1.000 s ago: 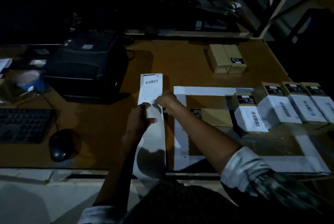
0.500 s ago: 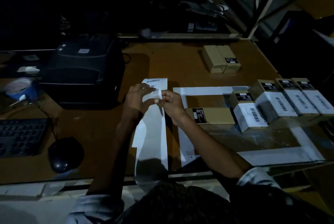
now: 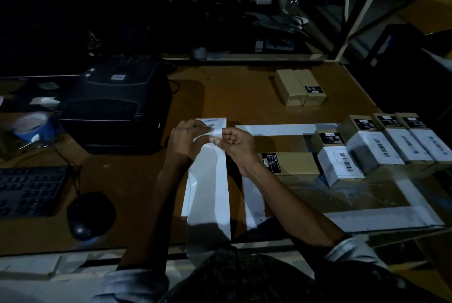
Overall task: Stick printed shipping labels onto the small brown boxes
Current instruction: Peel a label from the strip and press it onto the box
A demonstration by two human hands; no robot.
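grip: left hand (image 3: pixel 187 139) and right hand (image 3: pixel 236 142) both pinch the top of the label strip (image 3: pixel 210 180), likely peeling the printed label (image 3: pixel 216 123) off its backing
strip: hangs down over desk edge, so it's slack for peeling
target: unlabelled brown box (image 3: pixel 289 163) just right of hands, likely next
labelled boxes: 4, in a row at right (image 3: pixel 342 164)
spare boxes: 2, far side (image 3: pixel 299 87)
printer: 1 (image 3: pixel 115 104), left
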